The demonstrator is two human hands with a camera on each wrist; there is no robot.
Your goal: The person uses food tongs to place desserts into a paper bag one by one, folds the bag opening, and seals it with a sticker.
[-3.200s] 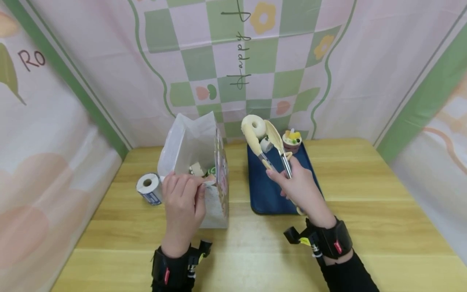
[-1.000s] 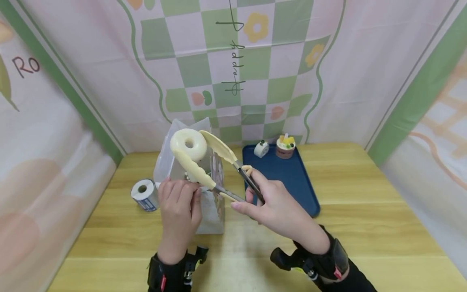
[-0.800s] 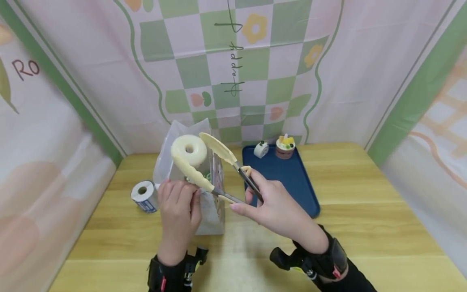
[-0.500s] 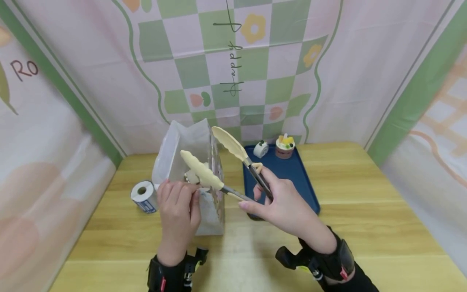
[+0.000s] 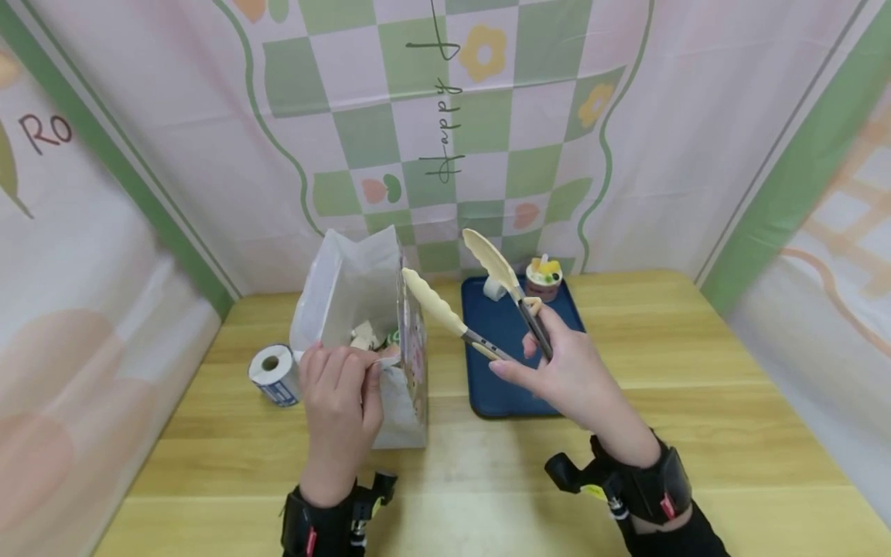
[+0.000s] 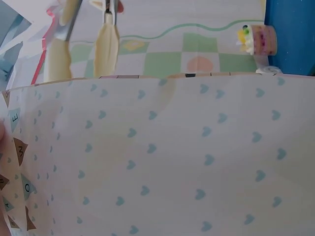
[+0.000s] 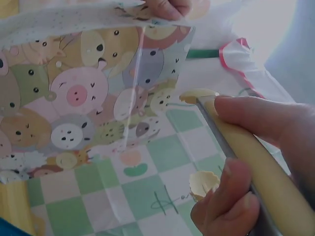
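Note:
My left hand [image 5: 341, 418] grips the near rim of a white paper bag [image 5: 400, 414], which stands upright with its mouth spread. Inside lie a pale piece [image 5: 363, 336] and something green; the white ring doughnut is hidden from the head view. In my right hand [image 5: 571, 375] is a pair of tongs [image 5: 435, 303] with cream tips, spread apart with nothing between them. They hover between the bag and a blue tray [image 5: 487, 394]. Cartoon animals cover the bag's side [image 7: 78, 93] in the right wrist view.
At the tray's far end sit a small white cake roll [image 5: 494, 289], partly behind the tongs, and a fruit-topped dessert cup [image 5: 544, 280]. A label roll [image 5: 275, 375] stands left of the bag. A printed curtain [image 5: 445, 116] hangs behind the wooden table [image 5: 480, 495].
The tongs brought the doughnut from the tray to the bag's mouth and let it go there. My right hand has since drawn the tongs back rightward; my left hand keeps its hold.

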